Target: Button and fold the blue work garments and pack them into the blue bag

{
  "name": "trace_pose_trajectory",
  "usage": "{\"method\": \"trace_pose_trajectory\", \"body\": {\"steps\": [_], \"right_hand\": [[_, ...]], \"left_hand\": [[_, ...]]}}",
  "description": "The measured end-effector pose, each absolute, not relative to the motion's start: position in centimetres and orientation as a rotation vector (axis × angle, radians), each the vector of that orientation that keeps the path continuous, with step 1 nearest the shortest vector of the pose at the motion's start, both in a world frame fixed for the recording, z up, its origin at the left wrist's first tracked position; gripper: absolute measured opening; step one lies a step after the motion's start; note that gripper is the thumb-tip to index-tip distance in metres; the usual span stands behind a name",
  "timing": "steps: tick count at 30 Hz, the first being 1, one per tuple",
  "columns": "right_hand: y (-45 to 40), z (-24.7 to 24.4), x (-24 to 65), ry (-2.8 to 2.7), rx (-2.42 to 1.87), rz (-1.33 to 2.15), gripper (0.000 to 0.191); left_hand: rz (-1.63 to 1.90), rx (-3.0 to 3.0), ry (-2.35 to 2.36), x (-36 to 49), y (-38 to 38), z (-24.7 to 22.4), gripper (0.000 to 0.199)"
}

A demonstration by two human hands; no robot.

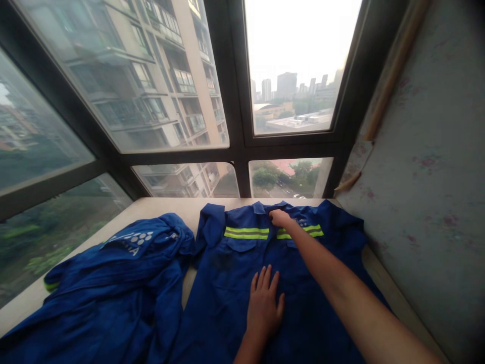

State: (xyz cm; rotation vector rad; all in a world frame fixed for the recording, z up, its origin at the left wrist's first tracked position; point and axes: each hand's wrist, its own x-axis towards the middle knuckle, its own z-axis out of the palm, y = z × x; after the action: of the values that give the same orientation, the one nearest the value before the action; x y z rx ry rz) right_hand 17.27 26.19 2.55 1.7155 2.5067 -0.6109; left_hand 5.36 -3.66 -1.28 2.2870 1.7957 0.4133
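Note:
A blue work coverall (227,273) lies front up on the ledge, its collar toward the window. Yellow-green and grey reflective strips cross its chest. My left hand (264,303) rests flat on the middle of the coverall with its fingers spread. Farther up, my right hand (280,218) is closed at the front opening just below the collar (259,208), pinching the cloth there. Its fingertips are partly hidden. My right forearm covers part of the right chest strip and pocket.
On the left a second blue work garment (125,283) lies folded and rumpled, with white lettering and dots on it. Both rest on a pale window ledge (151,205). Dark window frames (237,151) stand behind, and a flower-patterned wall (428,202) borders the right side.

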Motion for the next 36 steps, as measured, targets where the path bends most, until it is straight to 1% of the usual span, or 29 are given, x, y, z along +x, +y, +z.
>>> {"method": "trace_pose_trajectory", "body": {"steps": [8, 13, 16, 20, 22, 24, 27, 30, 33, 36], "right_hand": [[25.7, 2.6, 17.2, 2.524, 1.816, -0.561, 0.032], [25.5, 2.8, 18.1, 2.493, 2.074, -0.607, 0.029], [25.3, 2.5, 18.1, 2.487, 2.138, -0.763, 0.026], [24.5, 1.3, 17.0, 2.608, 2.021, -1.059, 0.021], [24.1, 0.6, 16.4, 2.668, 1.974, -1.148, 0.018], [23.6, 0.0, 16.1, 2.73, 1.955, -1.189, 0.023], [22.8, -0.7, 15.9, 2.829, 1.942, -1.199, 0.042], [22.0, -0.8, 15.5, 2.93, 1.897, -1.17, 0.054], [21.5, -0.3, 15.1, 3.013, 1.886, -1.093, 0.057], [21.3, 0.9, 16.6, 3.015, 2.062, -0.952, 0.051]], "left_hand": [[0.405, 2.277, 1.796, 5.4, -3.6, -1.4, 0.06], [0.392, 2.286, 1.802, 5.5, -3.6, -1.3, 0.061], [0.383, 2.292, 1.812, 5.5, -3.6, -1.3, 0.061], [0.396, 2.29, 1.82, 5.5, -3.5, -1.5, 0.06], [0.405, 2.291, 1.817, 5.5, -3.5, -1.5, 0.059], [0.413, 2.295, 1.815, 5.5, -3.5, -1.6, 0.059], [0.422, 2.3, 1.812, 5.5, -3.5, -1.6, 0.059], [0.42, 2.303, 1.815, 5.4, -3.5, -1.6, 0.059], [0.414, 2.311, 1.817, 5.4, -3.4, -1.5, 0.058], [0.398, 2.322, 1.817, 5.4, -3.3, -1.3, 0.057]]}}
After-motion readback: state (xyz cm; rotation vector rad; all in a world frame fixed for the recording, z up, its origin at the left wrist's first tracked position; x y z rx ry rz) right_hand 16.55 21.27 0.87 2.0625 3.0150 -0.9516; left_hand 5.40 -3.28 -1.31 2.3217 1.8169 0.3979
